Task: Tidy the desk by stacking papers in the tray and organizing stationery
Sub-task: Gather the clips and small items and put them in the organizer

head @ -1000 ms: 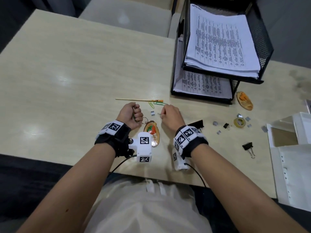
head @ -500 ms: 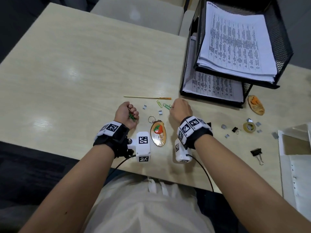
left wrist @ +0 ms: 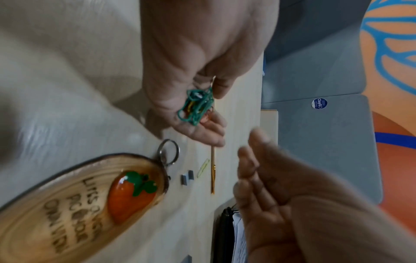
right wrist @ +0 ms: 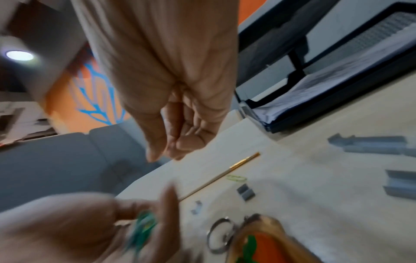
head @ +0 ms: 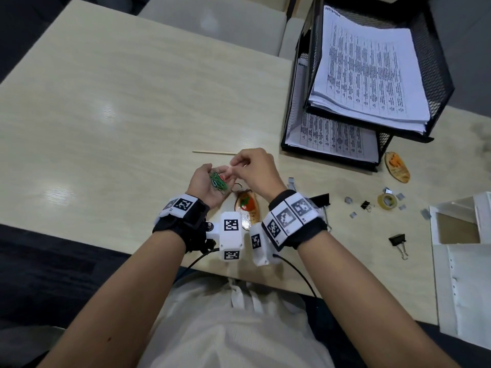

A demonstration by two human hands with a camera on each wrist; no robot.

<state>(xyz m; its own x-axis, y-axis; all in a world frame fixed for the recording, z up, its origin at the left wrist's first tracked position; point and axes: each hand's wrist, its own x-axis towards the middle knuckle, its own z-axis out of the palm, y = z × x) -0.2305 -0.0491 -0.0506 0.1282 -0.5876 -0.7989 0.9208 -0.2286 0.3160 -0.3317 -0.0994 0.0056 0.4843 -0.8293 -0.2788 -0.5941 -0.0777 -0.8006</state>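
Observation:
My left hand [head: 204, 181] is turned palm up just above the desk, its fingers cupped round a bunch of green paper clips [head: 218, 181]. The same clips [left wrist: 195, 108] show clearly in the left wrist view and blurred [right wrist: 144, 224] in the right wrist view. My right hand [head: 252, 168] hovers right beside the left palm. Its fingers [right wrist: 180, 138] are loosely curled and no clip shows between them. A yellow-green clip [left wrist: 203, 168] lies on the desk by a thin wooden stick [head: 212, 152]. The black mesh tray [head: 435, 75] holds stacked printed papers [head: 366, 75] on two levels.
An oval wooden keychain [head: 247, 208] lies under my wrists, and a second one [head: 397, 167] sits by the tray. Staple strips [head: 291, 181], binder clips [head: 397, 239], a tape roll [head: 387, 201] and a white box [head: 457, 224] are scattered to the right.
My right hand left the desk spot where a green clip lay and came over to my left palm. The left hand turned palm up, showing the clips. That green clip is gone from the desk.

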